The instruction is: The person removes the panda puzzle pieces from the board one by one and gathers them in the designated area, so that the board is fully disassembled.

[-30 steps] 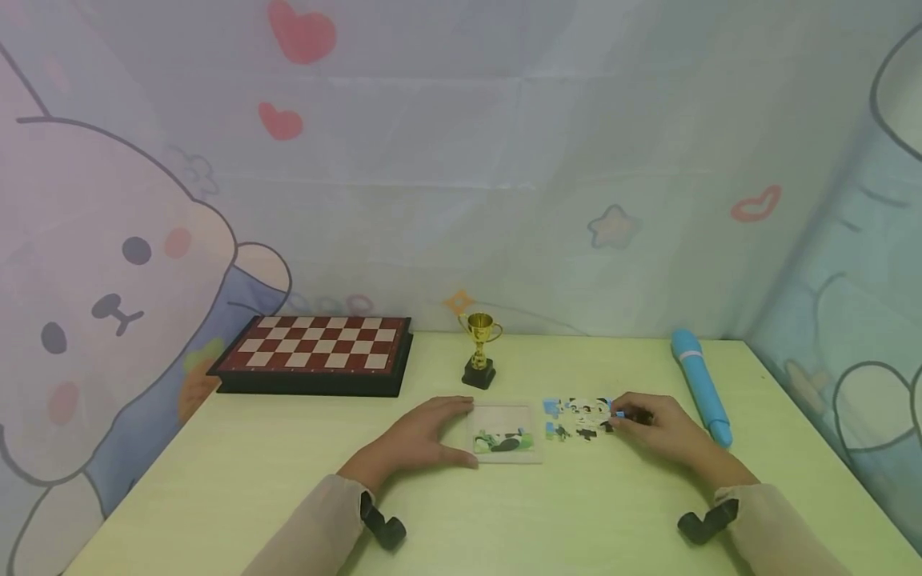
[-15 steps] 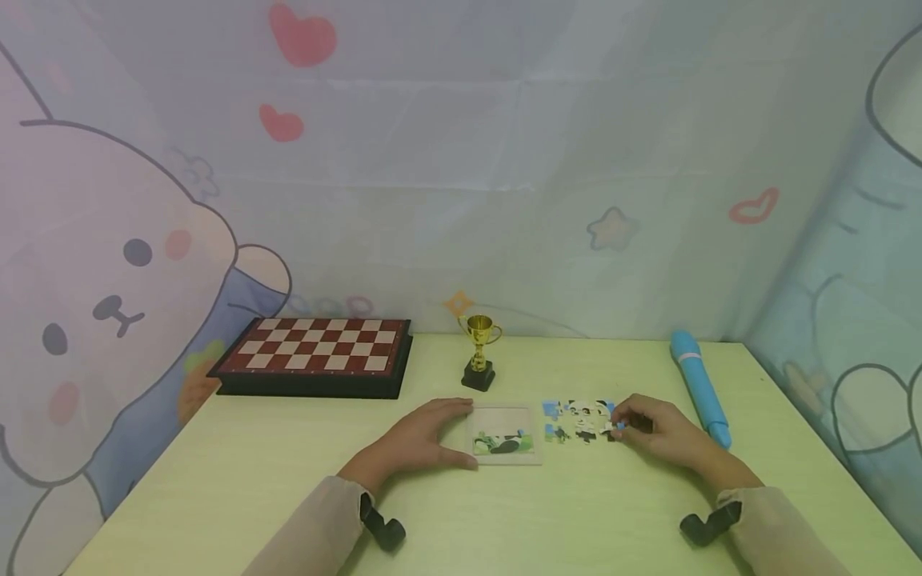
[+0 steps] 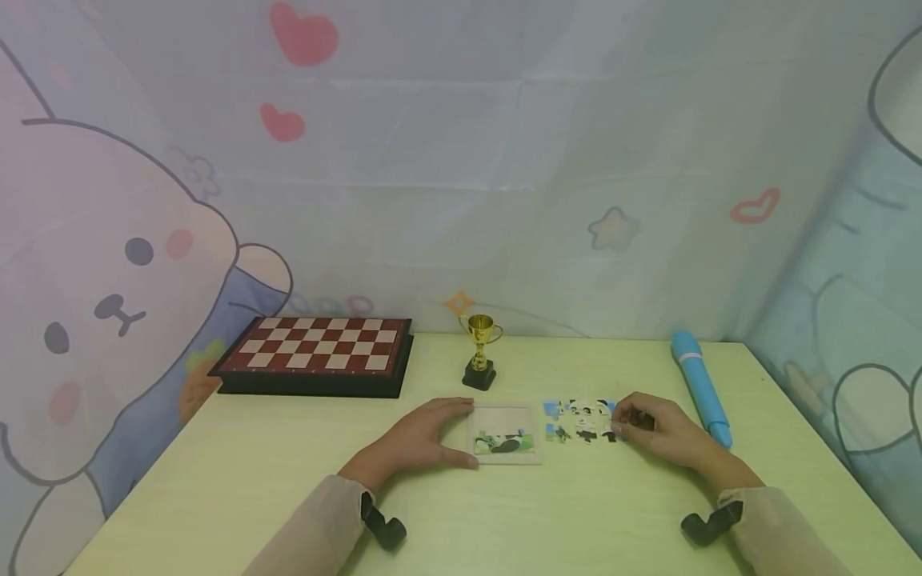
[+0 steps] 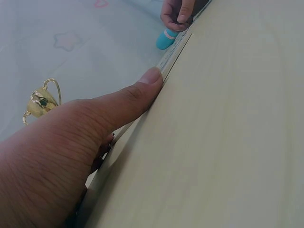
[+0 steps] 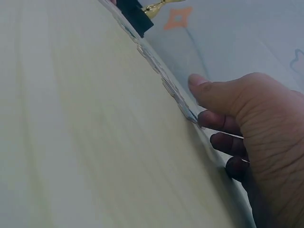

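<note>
A pale square puzzle tray (image 3: pixel 504 416) lies on the table, with a few assembled pieces (image 3: pixel 504 442) of green, black and white along its near side. My left hand (image 3: pixel 418 440) holds the tray by its left side, thumb at the near corner and fingers at the far one; its thumb (image 4: pixel 128 102) shows large in the left wrist view. Right of the tray, loose panda jigsaw pieces (image 3: pixel 579 408) lie in two rows. At their right end is my right hand (image 3: pixel 659 428). In the right wrist view its fingers are loosely bent at the pieces' edge, thumb apart, with nothing seen between them.
A gold trophy cup (image 3: pixel 479 340) on a black base stands behind the tray. A red-and-white chessboard box (image 3: pixel 317 348) lies at the back left. On the right is a blue cylindrical object (image 3: pixel 702 392). A printed cloth (image 3: pixel 461 160) hangs along the table's back edge.
My right hand has set a blue-tipped jigsaw piece down at the right end of the near row and its fingers have come away from it. The left hand and tray stay put.
</note>
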The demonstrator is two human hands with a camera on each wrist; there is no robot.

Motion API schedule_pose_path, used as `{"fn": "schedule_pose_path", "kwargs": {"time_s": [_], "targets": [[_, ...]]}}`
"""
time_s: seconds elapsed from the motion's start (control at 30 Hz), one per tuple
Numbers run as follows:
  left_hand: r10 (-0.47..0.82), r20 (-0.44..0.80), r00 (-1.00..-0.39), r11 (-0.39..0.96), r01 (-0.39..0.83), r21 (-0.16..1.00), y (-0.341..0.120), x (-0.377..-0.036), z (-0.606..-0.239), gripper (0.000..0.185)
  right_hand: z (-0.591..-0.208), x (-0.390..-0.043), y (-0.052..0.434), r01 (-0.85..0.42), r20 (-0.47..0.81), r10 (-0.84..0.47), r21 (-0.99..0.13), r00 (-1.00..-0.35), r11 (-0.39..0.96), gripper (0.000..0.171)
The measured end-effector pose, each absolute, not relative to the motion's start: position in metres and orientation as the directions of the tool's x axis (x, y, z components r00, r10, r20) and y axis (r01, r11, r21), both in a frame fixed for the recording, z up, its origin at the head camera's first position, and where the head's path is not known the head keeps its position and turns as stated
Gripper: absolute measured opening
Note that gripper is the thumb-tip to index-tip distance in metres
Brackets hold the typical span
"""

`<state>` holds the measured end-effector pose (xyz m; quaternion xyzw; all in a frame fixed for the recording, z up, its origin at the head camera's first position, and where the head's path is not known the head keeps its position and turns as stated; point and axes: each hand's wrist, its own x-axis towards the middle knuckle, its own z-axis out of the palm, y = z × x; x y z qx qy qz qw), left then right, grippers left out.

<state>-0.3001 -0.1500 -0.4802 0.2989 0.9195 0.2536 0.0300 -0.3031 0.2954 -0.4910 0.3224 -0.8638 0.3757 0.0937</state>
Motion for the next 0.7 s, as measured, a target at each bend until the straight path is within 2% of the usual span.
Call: {"fn": "schedule_pose_path", "kwargs": {"time_s": [0.43,0.7], "targets": [[0.563,0.091,-0.821,0.684,0.525,0.505,-0.148,-0.300,-0.481,0.101,-0.487,-0.309,0.278,-0.682,0.468,-0.502,-0.571,-0.727,0.457,0.015],[0.561,0.105,-0.821,0.685,0.531,0.499,-0.149,-0.298,-0.480,0.100,-0.482,-0.315,0.230,-0.736,0.480,-0.579,-0.568,-0.659,0.368,0.014]]}}
